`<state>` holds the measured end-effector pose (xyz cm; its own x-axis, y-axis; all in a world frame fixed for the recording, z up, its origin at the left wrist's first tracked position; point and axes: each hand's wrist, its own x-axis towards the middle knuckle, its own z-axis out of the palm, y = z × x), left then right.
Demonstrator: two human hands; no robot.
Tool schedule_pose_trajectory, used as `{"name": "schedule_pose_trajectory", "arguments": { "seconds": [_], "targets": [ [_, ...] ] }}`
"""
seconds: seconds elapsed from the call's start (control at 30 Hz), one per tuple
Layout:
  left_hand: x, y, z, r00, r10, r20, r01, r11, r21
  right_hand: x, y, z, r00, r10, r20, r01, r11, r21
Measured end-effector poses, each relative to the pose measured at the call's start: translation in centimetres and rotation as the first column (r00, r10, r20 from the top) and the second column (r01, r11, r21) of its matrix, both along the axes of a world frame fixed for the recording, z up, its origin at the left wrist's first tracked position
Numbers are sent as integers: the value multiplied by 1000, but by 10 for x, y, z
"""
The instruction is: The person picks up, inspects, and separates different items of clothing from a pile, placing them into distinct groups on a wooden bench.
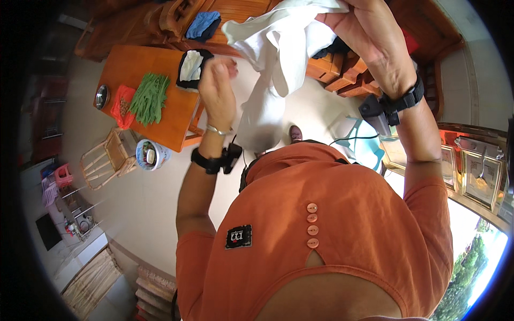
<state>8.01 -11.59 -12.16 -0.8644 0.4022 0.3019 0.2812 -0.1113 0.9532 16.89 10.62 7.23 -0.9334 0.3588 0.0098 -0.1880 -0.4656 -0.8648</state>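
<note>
A white cloth garment (281,52) hangs in loose folds in front of me, its lower part dropping towards the floor. My right hand (369,40) grips its upper edge at the top of the view. To the left of the garment, apart from it, my left hand (219,90) is raised with its fingers loosely bent and slightly blurred. Nothing shows in that hand. Behind it, folded white and black clothes (191,66) lie on the corner of a wooden table (172,116).
Leafy greens (150,98), a red plastic bag (122,106) and a round metal dish (102,96) rest on the table. A bucket (162,156) and a bamboo chair (110,156) stand beside it. Blue clothing (202,25) lies on a wooden bench. A teal stool (361,144) is at my right.
</note>
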Motion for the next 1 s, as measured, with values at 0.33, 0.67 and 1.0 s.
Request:
{"name": "schedule_pose_trajectory", "arguments": {
  "seconds": [0.33, 0.67, 1.0],
  "targets": [
    [-1, 74, 24, 820, -358, -447, 339, 933, -125, 28, -25, 37, 989, -69, -133, 85, 990, 116],
    [16, 63, 71, 690, -689, 221, 649, 725, 232, 117, 62, -31, 829, -551, -96, 377, 425, 823],
    [18, 49, 66, 653, -635, 413, 540, 773, 333, 100, 5, -103, 884, -356, 303, -92, 504, 859]
  ]
}}
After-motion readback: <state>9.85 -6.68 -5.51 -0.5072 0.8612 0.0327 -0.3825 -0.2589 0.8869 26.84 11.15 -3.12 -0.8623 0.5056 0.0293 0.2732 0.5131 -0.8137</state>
